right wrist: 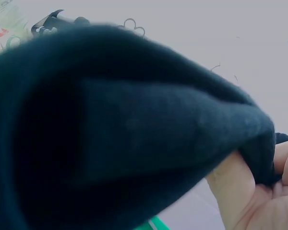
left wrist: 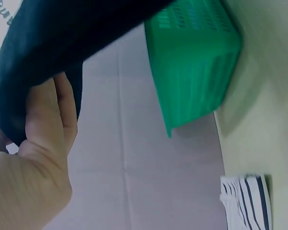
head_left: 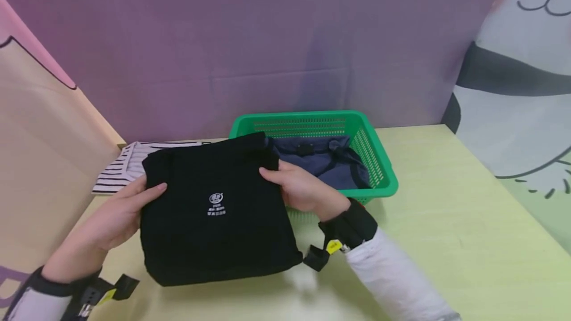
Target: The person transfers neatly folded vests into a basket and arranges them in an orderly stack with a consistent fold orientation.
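Perhaps a booth: cartoon-print backdrop point(head_left: 522, 123)

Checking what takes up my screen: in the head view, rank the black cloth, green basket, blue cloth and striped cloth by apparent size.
1. Black cloth, held nearer the camera
2. Green basket, partly covered
3. Blue cloth and striped cloth: both partly hidden, so their order is unsure

Creased purple backdrop point(head_left: 276, 53) bhd pale yel-green tabletop point(head_left: 446, 212), w/ cartoon-animal panel point(head_left: 526, 128) R, beige panel point(head_left: 40, 137) L.
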Motion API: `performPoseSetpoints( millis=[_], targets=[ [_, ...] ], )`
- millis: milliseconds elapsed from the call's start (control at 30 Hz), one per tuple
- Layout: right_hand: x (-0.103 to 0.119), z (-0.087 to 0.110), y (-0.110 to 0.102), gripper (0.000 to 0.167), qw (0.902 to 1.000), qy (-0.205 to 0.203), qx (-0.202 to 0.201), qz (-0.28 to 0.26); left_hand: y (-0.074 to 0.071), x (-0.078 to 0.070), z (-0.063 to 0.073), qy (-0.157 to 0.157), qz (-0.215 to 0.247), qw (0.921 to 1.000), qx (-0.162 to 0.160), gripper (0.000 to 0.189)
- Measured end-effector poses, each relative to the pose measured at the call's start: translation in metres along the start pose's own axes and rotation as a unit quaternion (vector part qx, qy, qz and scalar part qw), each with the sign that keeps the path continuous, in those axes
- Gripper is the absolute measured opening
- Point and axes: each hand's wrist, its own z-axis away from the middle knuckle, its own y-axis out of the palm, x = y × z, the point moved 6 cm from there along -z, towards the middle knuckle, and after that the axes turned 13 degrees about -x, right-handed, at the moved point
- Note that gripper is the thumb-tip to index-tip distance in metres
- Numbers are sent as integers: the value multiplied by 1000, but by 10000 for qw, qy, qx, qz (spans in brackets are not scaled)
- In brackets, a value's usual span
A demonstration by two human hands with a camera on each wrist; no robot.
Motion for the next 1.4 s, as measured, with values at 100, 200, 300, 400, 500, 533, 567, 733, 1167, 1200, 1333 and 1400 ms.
performPoseSetpoints(
  millis=[100, 200, 300, 400, 500, 533, 567, 733, 1167, 1200, 1333, 1400],
  targets=[
    [2, 3, -9, 21, 10000, 21, 1, 12, 10, -2, -4, -23, 259, 9995, 178, 31],
    [5, 6, -17, 23, 9999, 68, -43, -62, 19, -5, -9, -89, 463, 9982, 375, 29],
    [7, 8, -24, 20, 9998, 97, -42, -172, 28, -6, -13, -172, 668, 9961, 549, 30],
    [9, 10, -29, 18, 9997, 145, -6, -184, 35, -7, -16, -277, 905, 9934, 645, 30],
    [10, 12, -35, 16, 9997, 181, 52, -130, 42, -7, -19, -365, 1123, 9906, 694, 29],
    [11, 13, -37, 16, 9997, 215, 39, -84, 44, -6, -20, -387, 1168, 9900, 686, 28],
    [12, 15, -39, 17, 9997, 237, 26, -46, 46, -6, -21, -382, 1216, 9895, 685, 28],
    [12, 21, -54, 24, 9987, 427, -152, 247, 57, -2, -28, -436, 1139, 9916, 433, 23],
    [14, 40, -90, 37, 9949, 621, -486, 628, 89, 6, -51, -836, 438, 9954, -186, 20],
    [15, 41, -91, 34, 9950, 616, -462, 643, 90, 6, -52, -834, 433, 9954, -179, 21],
    [18, 45, -96, 28, 9945, 617, -478, 695, 97, 7, -58, -837, 504, 9952, -87, 21],
    [20, 48, -99, 26, 9944, 607, -516, 702, 99, 7, -60, -859, 518, 9949, -57, 21]
  ],
)
